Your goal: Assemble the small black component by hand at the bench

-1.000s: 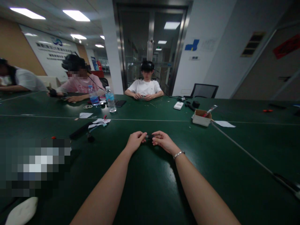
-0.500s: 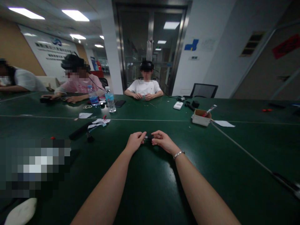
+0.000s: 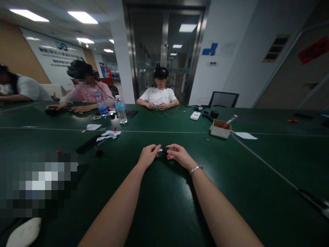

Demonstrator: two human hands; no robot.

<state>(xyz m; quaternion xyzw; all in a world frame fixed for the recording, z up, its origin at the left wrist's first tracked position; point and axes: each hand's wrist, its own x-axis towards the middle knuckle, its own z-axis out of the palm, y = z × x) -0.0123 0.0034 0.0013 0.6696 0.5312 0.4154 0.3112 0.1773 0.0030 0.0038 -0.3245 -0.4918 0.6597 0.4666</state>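
Note:
Just above the green table [image 3: 164, 192], both hands meet on a small slim object [image 3: 163, 150], silver at its left end and black at its right. It is too small to name. My left hand [image 3: 149, 154] pinches the silver end between thumb and fingers. The black end sits between the thumb and fingertips of my right hand [image 3: 178, 155], whose wrist wears a silver bracelet [image 3: 196, 169]. Fingers cover part of the object.
Left of my hands lie crumpled papers [image 3: 109, 135] and a black rod-like item [image 3: 88, 143]. Two water bottles [image 3: 120, 109] stand farther back. At right is a small open box [image 3: 220, 131] with a tool in it. Across the table sits a person [image 3: 160, 96]; others sit at left.
A little more silver shows between my hands at the object's left end. Otherwise both hands stay in nearly the same place and keep their hold.

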